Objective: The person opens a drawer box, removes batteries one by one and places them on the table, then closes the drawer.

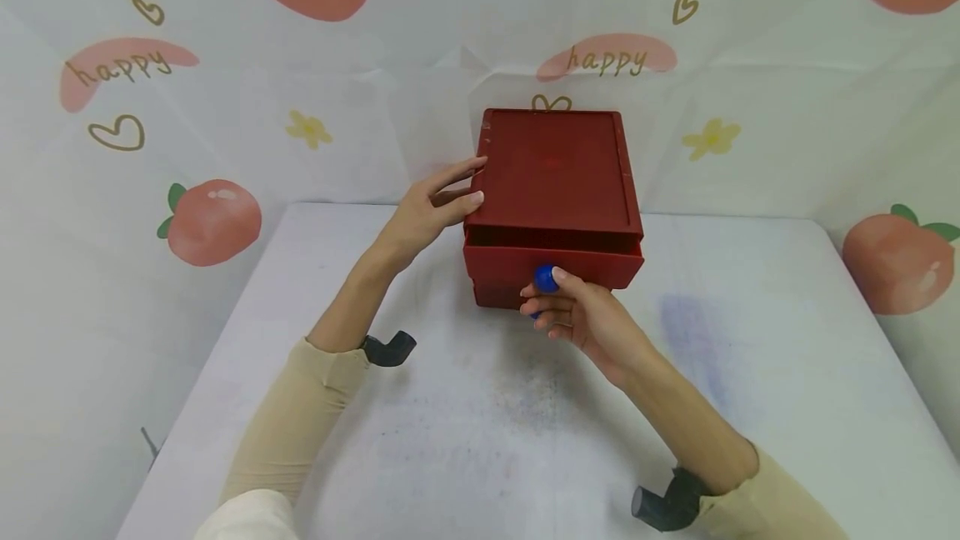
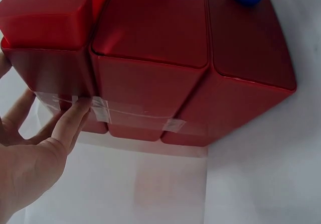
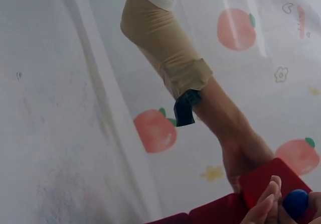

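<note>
From here the right hand seems to be pinching the red cabinet's upper blue knob. Left hand touches the cabinet's left side, fingers pretty straight.

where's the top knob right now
In the head view, the top knob is just right of and below centre, on the top drawer's front, held by the right grip.
</note>
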Demonstrator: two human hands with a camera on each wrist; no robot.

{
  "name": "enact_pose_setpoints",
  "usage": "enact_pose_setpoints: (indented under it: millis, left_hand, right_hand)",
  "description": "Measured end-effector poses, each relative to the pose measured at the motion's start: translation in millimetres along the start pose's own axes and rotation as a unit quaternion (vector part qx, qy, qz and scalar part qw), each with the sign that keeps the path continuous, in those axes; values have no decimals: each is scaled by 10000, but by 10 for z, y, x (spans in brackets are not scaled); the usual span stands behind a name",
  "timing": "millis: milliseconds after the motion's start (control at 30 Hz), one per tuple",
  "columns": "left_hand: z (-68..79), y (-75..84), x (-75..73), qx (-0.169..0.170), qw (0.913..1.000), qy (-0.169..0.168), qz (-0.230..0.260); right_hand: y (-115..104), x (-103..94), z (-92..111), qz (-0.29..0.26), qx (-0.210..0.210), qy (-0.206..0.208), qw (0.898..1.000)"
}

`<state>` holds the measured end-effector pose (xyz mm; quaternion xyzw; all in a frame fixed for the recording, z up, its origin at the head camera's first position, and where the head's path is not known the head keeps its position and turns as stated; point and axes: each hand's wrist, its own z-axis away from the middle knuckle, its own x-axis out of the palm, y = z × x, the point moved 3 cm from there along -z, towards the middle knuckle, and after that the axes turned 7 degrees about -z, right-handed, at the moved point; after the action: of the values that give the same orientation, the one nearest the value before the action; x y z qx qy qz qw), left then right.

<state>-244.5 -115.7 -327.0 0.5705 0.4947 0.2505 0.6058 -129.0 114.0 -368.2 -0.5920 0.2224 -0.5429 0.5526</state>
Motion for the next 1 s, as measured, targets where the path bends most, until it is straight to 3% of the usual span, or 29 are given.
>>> enact_pose_setpoints:
  millis: [1000]
  left_hand:
    - [13, 21, 7, -122, 9998, -12, 180]
  right_hand:
    - [66, 39, 274, 609, 334, -360, 9969]
